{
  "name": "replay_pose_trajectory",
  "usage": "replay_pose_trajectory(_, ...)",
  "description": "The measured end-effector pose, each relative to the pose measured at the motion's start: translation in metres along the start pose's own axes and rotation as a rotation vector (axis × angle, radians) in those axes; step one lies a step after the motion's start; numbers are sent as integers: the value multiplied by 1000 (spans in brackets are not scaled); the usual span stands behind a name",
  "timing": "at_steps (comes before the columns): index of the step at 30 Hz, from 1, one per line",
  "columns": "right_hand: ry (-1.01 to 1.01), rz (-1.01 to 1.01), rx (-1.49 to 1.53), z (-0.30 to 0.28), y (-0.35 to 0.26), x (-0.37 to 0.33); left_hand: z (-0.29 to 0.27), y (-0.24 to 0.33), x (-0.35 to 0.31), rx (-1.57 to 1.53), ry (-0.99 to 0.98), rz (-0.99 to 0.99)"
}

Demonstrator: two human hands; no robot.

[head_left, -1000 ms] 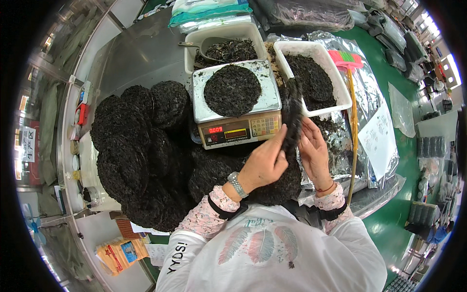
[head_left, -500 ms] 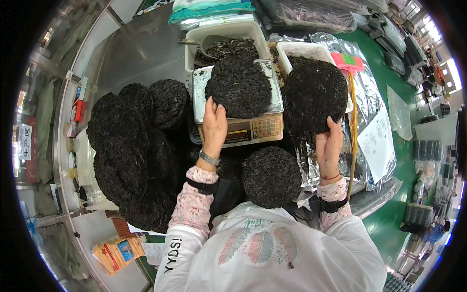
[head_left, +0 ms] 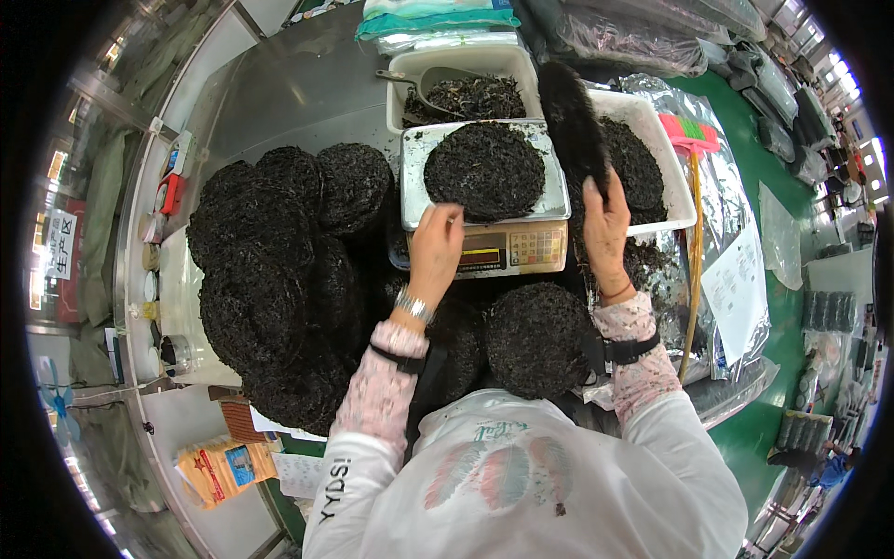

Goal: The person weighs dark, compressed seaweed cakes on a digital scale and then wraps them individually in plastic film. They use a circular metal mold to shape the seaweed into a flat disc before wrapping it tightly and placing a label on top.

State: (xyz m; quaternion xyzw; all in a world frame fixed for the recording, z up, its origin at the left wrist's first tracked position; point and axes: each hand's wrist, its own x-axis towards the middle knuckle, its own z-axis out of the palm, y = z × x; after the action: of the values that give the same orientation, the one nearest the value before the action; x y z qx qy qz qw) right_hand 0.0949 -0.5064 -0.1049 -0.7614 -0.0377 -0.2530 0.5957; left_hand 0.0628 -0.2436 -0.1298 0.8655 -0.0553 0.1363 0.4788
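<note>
A black, round pressed tea cake (head_left: 484, 170) lies flat on the metal pan of a weighing scale (head_left: 535, 250). At its near left edge is my left hand (head_left: 436, 244), fingers curled together with nothing visible in them. My right hand (head_left: 607, 228) grips a second tea cake (head_left: 570, 121) by its lower edge. That cake is tipped up almost edge-on, between the scale and a white tub (head_left: 683, 205). Inside this tub rests another cake (head_left: 635, 175). One more cake (head_left: 535, 335) sits close to my body, in front of the scale.
Stacked tea cakes (head_left: 251, 289) fill the table's left side. Behind the scale, a white tub (head_left: 396, 70) holds loose dark leaves and a scoop (head_left: 430, 84). To the right are silver foil (head_left: 722, 307), a white paper sheet (head_left: 736, 279) and a pink-headed, yellow-handled brush (head_left: 689, 135).
The cake my left hand held over the scale now lies flat on the pan, and that hand's grip is off it. My right hand has moved left and turned its cake edge-on, uncovering the tub.
</note>
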Motion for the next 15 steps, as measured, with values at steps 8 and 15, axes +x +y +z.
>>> replay_pose_trajectory(8,77,194,-78,-84,-32,-45,68,-59,121,601,-185,324)
replay_pose_trajectory(15,162,341,-40,-120,-20,-61,53,-70,129,627,-379,353)
